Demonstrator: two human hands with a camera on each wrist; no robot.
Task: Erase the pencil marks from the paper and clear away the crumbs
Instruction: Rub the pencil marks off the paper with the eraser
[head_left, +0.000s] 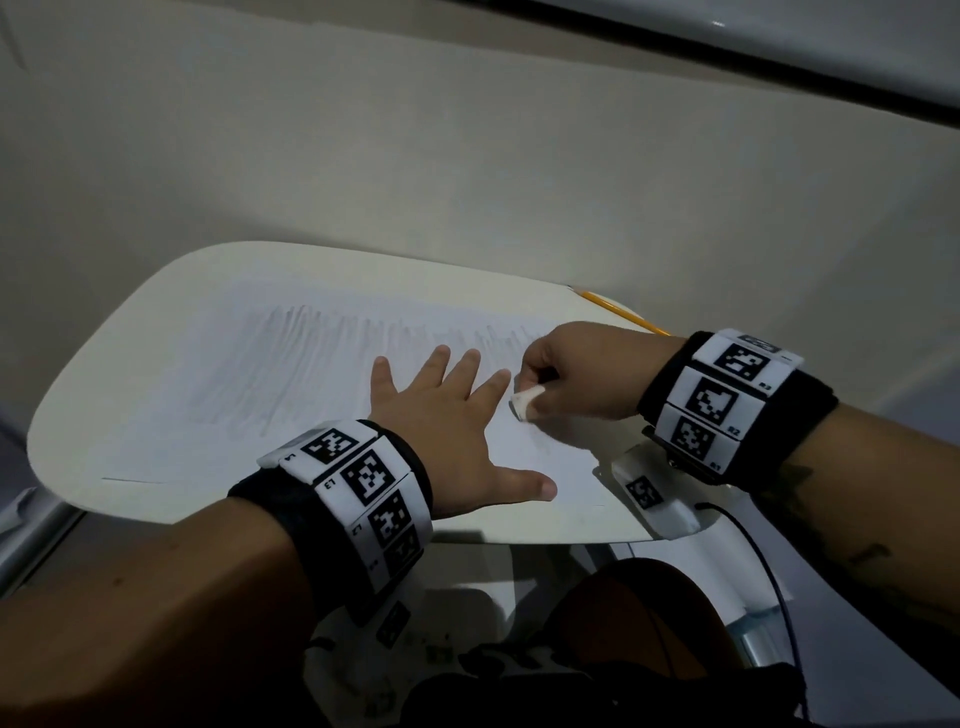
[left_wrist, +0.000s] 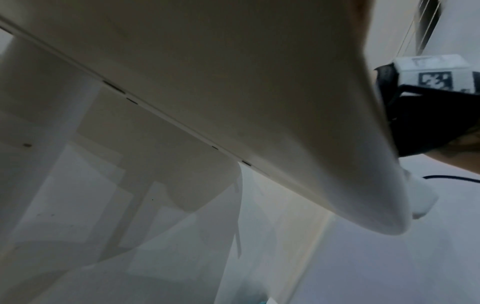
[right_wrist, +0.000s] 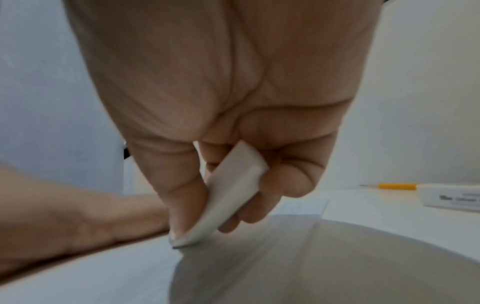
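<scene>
now the right hand (head_left: 571, 376) pinches the eraser (head_left: 522, 404) beside the flat, spread left hand (head_left: 457, 431); the pencil marks (head_left: 332, 358) stretch leftward across the paper (head_left: 171, 415).

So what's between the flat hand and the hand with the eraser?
Only bare paper, seen from the head view; left hand and right hand with the eraser nearly touch.

worktop (left_wrist: 233, 82) underside fills 9–1 o'clock, seam running diagonally | black wrist strap with coded tag (left_wrist: 436, 80) at 2–3 o'clock | black cable (left_wrist: 451, 178) at 3–4 o'clock | view blurred
</scene>
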